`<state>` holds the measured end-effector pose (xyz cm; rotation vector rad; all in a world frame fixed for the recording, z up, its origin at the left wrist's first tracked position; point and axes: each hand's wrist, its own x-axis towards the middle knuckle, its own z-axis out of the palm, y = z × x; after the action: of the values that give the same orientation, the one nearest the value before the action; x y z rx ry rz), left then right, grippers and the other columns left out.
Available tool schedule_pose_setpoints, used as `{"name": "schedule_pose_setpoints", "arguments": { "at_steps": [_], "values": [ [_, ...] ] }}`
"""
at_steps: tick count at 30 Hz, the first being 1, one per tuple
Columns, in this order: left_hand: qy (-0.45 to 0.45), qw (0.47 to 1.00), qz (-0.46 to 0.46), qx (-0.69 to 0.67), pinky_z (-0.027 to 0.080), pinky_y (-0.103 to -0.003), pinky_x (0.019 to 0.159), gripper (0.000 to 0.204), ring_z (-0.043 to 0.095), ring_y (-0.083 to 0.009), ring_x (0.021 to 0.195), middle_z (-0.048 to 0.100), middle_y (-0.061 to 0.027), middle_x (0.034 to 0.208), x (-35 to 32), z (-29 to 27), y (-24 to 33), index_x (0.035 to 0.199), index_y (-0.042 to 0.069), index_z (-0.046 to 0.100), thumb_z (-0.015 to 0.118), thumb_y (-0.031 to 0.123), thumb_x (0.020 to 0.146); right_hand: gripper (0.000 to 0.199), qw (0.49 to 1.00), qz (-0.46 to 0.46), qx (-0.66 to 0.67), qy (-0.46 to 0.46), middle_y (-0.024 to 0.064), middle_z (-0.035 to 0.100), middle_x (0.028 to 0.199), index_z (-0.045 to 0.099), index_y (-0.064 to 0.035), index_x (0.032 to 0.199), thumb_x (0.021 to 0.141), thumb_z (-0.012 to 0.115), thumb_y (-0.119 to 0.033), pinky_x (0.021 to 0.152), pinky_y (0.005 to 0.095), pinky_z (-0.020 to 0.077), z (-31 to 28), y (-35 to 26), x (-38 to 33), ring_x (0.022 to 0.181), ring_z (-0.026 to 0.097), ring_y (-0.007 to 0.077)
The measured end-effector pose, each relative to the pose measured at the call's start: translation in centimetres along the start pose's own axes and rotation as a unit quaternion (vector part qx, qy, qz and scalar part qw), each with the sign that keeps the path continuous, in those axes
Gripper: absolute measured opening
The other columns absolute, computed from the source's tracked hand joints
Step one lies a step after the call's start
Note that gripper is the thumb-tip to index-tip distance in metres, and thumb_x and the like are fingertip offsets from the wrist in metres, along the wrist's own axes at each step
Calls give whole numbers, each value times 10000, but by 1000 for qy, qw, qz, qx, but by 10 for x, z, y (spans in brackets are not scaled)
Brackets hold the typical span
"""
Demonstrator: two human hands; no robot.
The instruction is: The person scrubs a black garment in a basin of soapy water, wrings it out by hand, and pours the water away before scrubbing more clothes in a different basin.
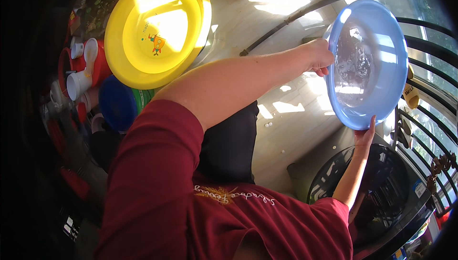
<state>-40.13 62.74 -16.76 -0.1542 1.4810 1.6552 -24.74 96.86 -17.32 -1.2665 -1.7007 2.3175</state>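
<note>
A light blue plastic basin [389,62] is held up at the right, tipped so that its inside shows. Clear water or a wet, shiny patch glints in its bottom. My left hand [318,57] reaches across from the left and is closed on the basin's left rim. At the lower rim, my right hand [365,136] grips from below with a finger or thumb up against the wall. The fingers under and behind the basin are hidden. To the left, beyond my left arm, is a wide yellow basin [117,55] with a small cartoon print, partly in bright sunlight.
Dark metal railings [429,45] curve along the windows at right, with yellow slippers [411,95] among them. A machine with a dark round lid [381,183] stands lower right. At left are a blue round lid or tub [114,105], white containers [78,85] and plants [102,5].
</note>
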Motion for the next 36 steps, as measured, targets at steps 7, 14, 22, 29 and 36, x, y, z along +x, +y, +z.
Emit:
{"name": "schedule_pose_setpoints", "arguments": {
  "at_steps": [7, 14, 22, 29, 36],
  "values": [
    [39, 996, 76, -14, 533, -278, 606, 228, 617, -160, 650, 628, -133, 800, 4, 2, 5, 988, -61, 578, 427, -32, 820, 152, 970, -7, 180, 163, 16, 558, 836, 542, -86, 934, 787, 577, -106, 507, 262, 460, 53, 50, -8, 678, 562, 167],
    [1, 989, 146, 26, 517, -306, 676, 317, 625, -207, 793, 629, -146, 909, 6, 33, -19, 1120, -33, 523, 454, 2, 813, 420, 960, -42, 211, 179, 144, 559, 1162, 521, 2, 1139, 722, 495, -45, 963, 533, 409, 29, 5, 49, 1085, 537, 344],
    [-100, 918, 184, 336, 488, -418, 539, 134, 645, -310, 693, 647, -187, 724, 10, 77, -49, 656, -36, 654, 547, 41, 634, 450, 980, -54, 98, 164, 172, 536, 1203, 472, 36, 1200, 764, 482, -75, 943, 555, 422, -13, -12, 98, 1111, 520, 373],
    [-58, 961, 267, -39, 502, -286, 745, 344, 640, -151, 797, 676, -109, 922, -131, -9, 26, 1130, -26, 576, 552, 165, 845, 431, 972, -87, 170, 139, 154, 578, 1156, 490, 27, 1202, 845, 514, -213, 899, 500, 464, 73, 2, 15, 1095, 543, 330],
    [271, 897, 297, -184, 447, -238, 767, 332, 547, -103, 804, 617, -73, 959, -304, -185, -74, 1223, -22, 518, 481, 115, 923, 235, 945, 1, 289, 152, 132, 549, 729, 525, 34, 857, 828, 556, -197, 568, 377, 502, 130, 41, 33, 619, 556, 266]
  ]
}}
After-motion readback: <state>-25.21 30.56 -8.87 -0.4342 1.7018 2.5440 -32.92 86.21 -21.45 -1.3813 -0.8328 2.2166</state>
